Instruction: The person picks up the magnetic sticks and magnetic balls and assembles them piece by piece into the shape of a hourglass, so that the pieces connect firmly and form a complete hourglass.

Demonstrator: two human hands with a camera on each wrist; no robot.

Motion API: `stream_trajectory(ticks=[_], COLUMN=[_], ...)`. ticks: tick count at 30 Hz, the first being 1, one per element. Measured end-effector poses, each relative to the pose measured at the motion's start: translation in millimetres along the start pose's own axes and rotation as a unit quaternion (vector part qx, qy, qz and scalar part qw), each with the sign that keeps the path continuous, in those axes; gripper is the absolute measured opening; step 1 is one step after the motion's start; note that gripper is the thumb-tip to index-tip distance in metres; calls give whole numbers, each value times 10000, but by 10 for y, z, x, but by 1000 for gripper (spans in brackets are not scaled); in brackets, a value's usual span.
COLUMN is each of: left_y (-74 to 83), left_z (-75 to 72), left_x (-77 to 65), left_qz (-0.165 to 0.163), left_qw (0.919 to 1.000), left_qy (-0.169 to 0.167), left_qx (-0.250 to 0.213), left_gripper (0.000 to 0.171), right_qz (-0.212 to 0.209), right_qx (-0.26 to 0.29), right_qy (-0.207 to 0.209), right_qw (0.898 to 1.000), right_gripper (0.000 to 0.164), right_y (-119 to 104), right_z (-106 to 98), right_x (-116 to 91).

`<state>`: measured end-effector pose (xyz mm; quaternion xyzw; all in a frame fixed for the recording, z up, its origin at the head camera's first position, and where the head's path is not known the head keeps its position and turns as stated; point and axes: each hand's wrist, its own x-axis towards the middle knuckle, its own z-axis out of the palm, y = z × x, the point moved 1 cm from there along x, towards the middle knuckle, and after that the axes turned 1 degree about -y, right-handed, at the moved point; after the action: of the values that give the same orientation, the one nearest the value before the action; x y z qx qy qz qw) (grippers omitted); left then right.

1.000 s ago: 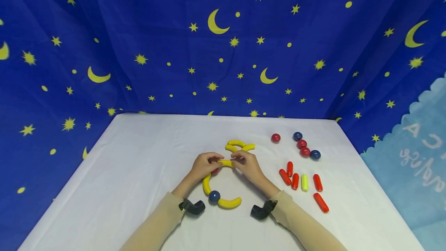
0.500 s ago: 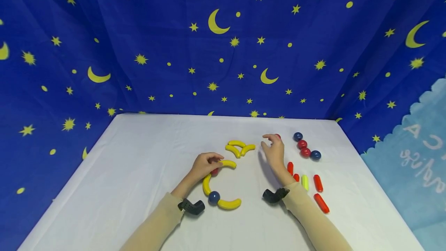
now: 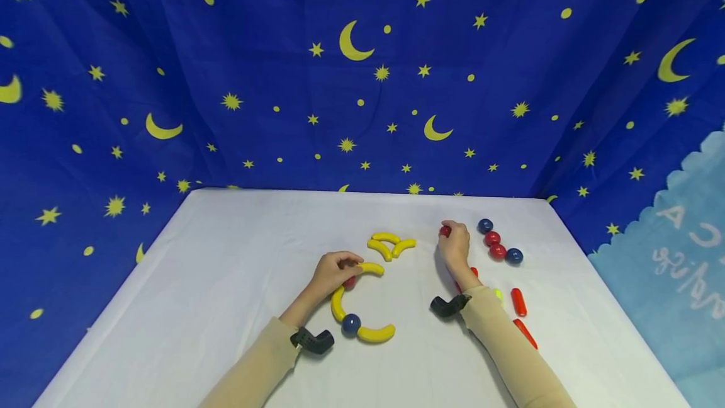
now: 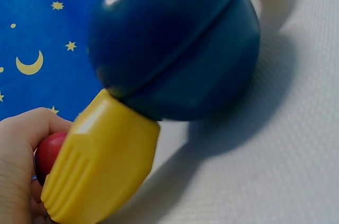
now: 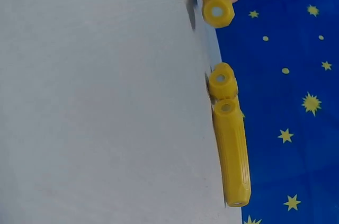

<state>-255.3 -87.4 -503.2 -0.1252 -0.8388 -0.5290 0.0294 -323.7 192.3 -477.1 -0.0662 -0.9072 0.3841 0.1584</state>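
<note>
On white cloth (image 3: 238,257), left hand (image 3: 330,274) pinches yellow curved bar (image 3: 372,268) beside glossy red ball (image 3: 349,283); glossy dark-blue ball (image 3: 351,325) below touches two more yellow bars (image 3: 376,334). Farther right, right hand (image 3: 455,248) clamps second red ball (image 3: 445,231) between fingers and thumb, near red-and-blue ball row (image 3: 497,252).

The head view is evenly lit. In the left wrist view, the blue ball (image 4: 180,44) catches glare, its soft shadow falling right; the right wrist view is dimmer.
</note>
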Motion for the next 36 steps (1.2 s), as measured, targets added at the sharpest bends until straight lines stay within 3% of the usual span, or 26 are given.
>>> stream_trajectory(ticks=[7,11,18,21,29,36], left_y=[-7,-12,-16,-21,-34,-13], left_z=[-1,-1,-1,16,32,20], left_x=[-1,-2,27,37,41,52], left_qz=[-86,-119,-225,-256,-276,-242], left_qw=[9998,9997,9993,9991,9991,9991], left_qy=[51,152,306,333,307,319], left_qx=[-154,-162,-64,-50,-99,-132], left_gripper=[15,14,13,13,14,14], right_qz=[-68,-452,-1361,-1496,-1259,-1418], right_qx=[196,692,1706,1960,2225,1973], right_qy=[-85,-198,-790,-1171,-1872,-1781], right_qw=[9997,9964,9727,9620,9485,9535], right_gripper=[34,36,38,40,40,39], right_y=[-97,-250,-385,-446,-346,-344], right_z=[-56,-71,97,134,318,321], right_x=[-104,-270,-647,-807,-905,-905])
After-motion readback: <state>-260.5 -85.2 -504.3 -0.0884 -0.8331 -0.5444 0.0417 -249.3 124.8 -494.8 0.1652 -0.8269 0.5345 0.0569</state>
